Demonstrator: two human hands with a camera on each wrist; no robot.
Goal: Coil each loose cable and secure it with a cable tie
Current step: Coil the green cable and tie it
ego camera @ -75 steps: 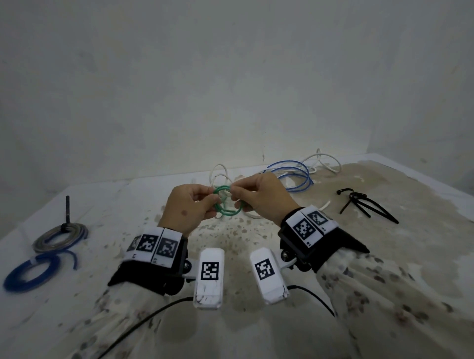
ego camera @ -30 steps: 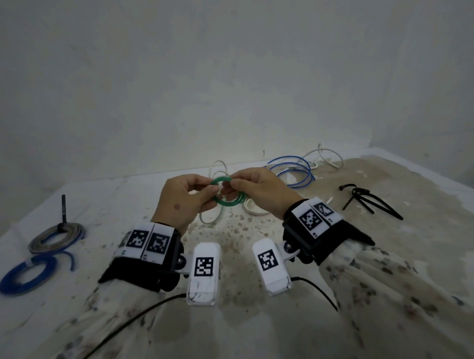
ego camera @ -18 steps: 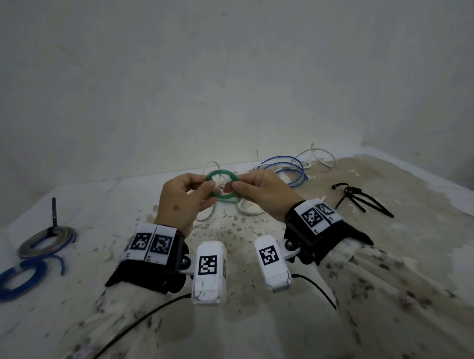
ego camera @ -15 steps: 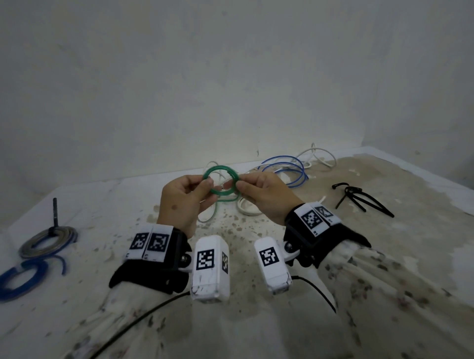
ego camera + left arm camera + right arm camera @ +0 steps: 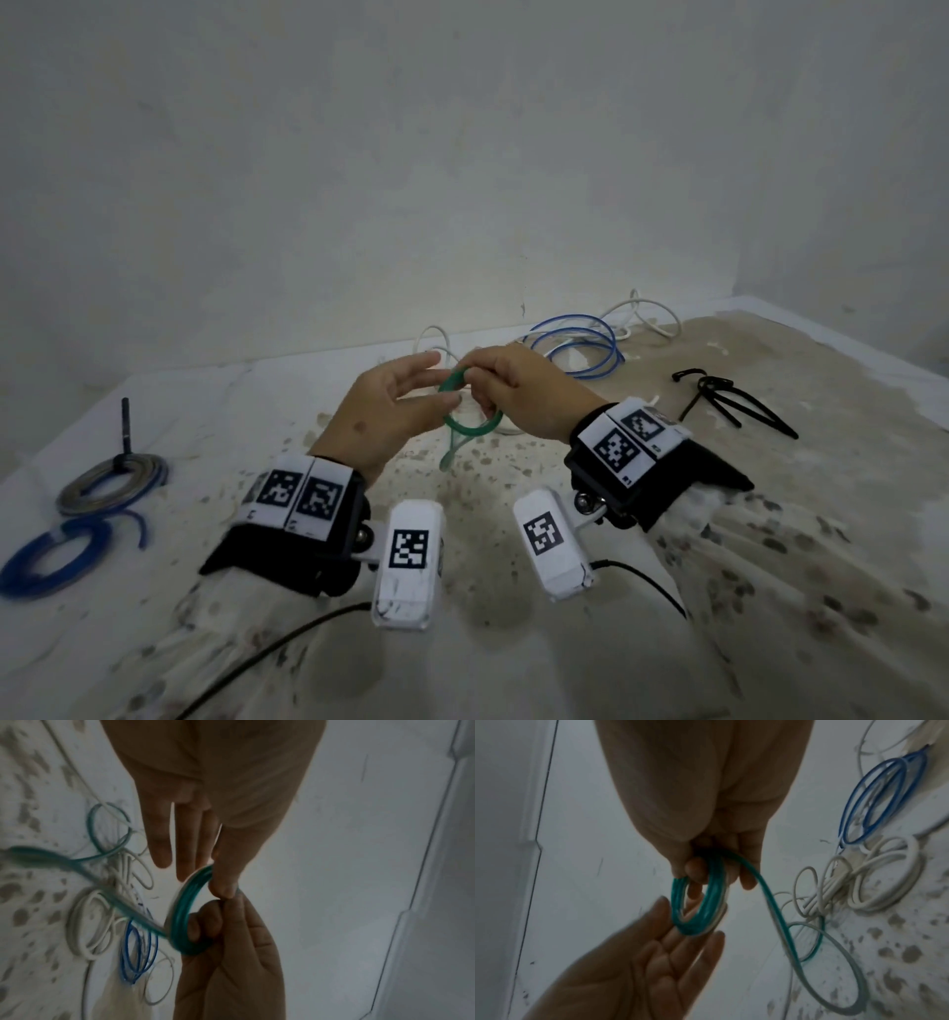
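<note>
**Green coil held up between two hands**

While the right hand [image 5: 518, 398] grips the green cable [image 5: 464, 416] coil with curled fingers, the left hand [image 5: 393, 411] lies against the coil's near side, fingers straight and thumb touching the rim. Seen from the head camera, the coil hangs in the air above the stained table [image 5: 770, 514], and a short loose tail drops from its lower edge. Behind the hands lie a loose blue cable [image 5: 580, 342] and a tangle of white cables [image 5: 642, 316]. A bunch of black cable ties [image 5: 729, 398] lies off to the right. At far left rest two finished coils, a grey one [image 5: 113, 480] with a black tie sticking up and a blue one [image 5: 51, 557] nearer the table edge.

From the left wrist, the left hand [image 5: 205, 805] shows open fingers, with the thumb pressing the top of the green cable [image 5: 187, 912]. The right hand [image 5: 231, 953] has fingers hooked through the ring from below. The tail is blurred here.

From the right wrist, the right hand [image 5: 706, 801] pinches the green cable [image 5: 698, 902] at the top, a fingertip inside the ring. The left hand [image 5: 641, 963] cups it from below, palm up, fingers straight. The loose tail runs down to the table near the white cables [image 5: 859, 882].
</note>
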